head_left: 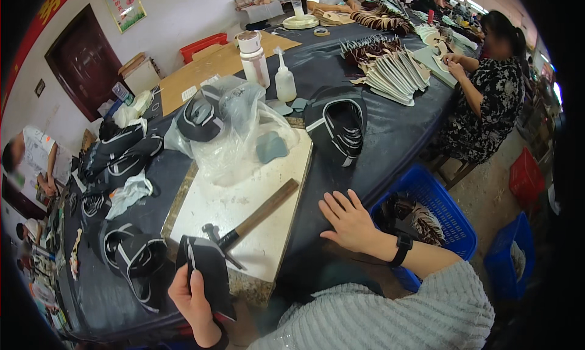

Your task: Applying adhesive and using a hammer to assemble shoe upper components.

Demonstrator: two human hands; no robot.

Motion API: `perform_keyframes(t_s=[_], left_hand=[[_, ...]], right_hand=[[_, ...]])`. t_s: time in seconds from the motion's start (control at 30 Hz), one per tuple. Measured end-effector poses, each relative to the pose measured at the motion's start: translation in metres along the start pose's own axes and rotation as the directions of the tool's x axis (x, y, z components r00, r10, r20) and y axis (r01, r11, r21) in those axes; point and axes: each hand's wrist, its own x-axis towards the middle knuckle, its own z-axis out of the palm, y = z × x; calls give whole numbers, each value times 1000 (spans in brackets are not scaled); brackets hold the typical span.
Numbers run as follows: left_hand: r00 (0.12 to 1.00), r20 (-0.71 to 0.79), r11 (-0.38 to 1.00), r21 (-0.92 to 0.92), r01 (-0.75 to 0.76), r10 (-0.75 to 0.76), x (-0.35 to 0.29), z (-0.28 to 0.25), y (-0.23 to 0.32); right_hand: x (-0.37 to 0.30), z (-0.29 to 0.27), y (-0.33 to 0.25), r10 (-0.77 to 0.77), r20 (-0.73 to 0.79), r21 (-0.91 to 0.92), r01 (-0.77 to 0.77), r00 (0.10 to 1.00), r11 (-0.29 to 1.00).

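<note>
My left hand [192, 296] pinches a flat black shoe upper piece [211, 269] between thumb and fingers, at the near edge of a white work board [268, 243]. A hammer [268, 207] lies across that board, its wooden handle slanting to the far right and its metal head partly hidden by the piece. My right hand [350, 222] is empty, fingers apart and palm down, by the table edge right of the board. Black shoe uppers with pale trim lie around: one stack [338, 127] beyond my right hand and another [131, 252] left of my left hand.
A plastic bag [222, 152] with more uppers covers the board's far end. Behind it stand a white squeeze bottle [284, 82] and a larger white bottle [255, 66]. A blue basket [454, 213] stands beside my right forearm. A co-worker [487, 100] sits at the right.
</note>
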Motion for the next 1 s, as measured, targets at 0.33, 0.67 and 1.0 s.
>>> perform_keyframes(t_s=[0.33,0.67,1.0], left_hand=[[889,447,963,-180,200,-101,23,-4,25],[788,593,922,-191,338,-166,-6,-46,40],[790,572,924,-136,356,-220,-12,-51,34]], right_hand=[[32,-61,-8,-85,110,909,-65,990,413],[139,-61,-100,-740,164,973,-229,652,14],[135,-109,-103,-689,145,977,6,710,211]])
